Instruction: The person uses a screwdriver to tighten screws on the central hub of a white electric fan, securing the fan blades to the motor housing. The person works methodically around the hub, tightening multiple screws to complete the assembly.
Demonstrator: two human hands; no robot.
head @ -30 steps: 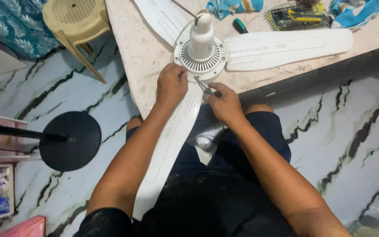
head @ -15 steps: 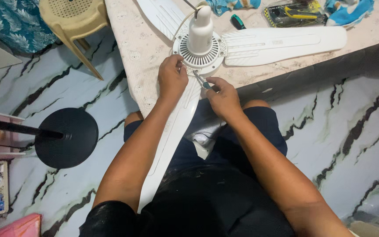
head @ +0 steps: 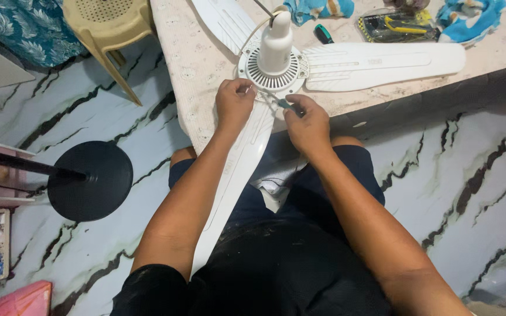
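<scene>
A white fan (head: 276, 64) lies on a pale table (head: 200, 64), near the edge where the person sits. It has a round hub with slots and a white stem standing up from the middle. One blade (head: 382, 61) lies flat to the side on the table. Another blade (head: 235, 175) sticks out past the table edge and over the person's lap. The left hand (head: 233, 105) is curled, with its fingertips pinched together right at the rim of the hub, where the near blade joins on. What it pinches is too small to see. The right hand (head: 307, 123) is closed around a small screwdriver (head: 282, 103). The thin metal tip points at the same spot on the hub. The two hands are close together but not touching. Farther back on the table lie a second screwdriver (head: 323, 34) with a green handle, a tool pack (head: 396, 24) and a blue cloth (head: 317, 9). On the floor stand a tan chair (head: 106, 26) and a round black base (head: 91, 180).
</scene>
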